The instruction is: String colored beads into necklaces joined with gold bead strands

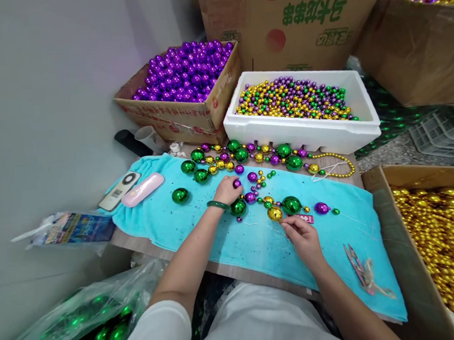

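My left hand (227, 192), with a green bangle (218, 206) on its wrist, pinches a small purple bead (236, 183) above a turquoise towel (257, 251). Close below it lies a large green bead (238, 207). My right hand (305, 238) has thumb and forefinger pressed together at the lower edge of a large gold bead (275, 213); a thin white string (268, 225) runs there, though the exact grip is hard to see. Strung beads continue right past a green bead (291, 204) to a purple bead (321, 208). Loose small beads (262, 177) sit between the hands and the finished-looking bead strands (245, 153).
Behind the towel stand a carton of purple beads (214, 110) and a white foam box (302, 132) of mixed beads. Thread snips (355, 264) lie at right, beside a carton of gold beads (416, 281). A remote (119, 190) and pink case (143, 189) rest at left.
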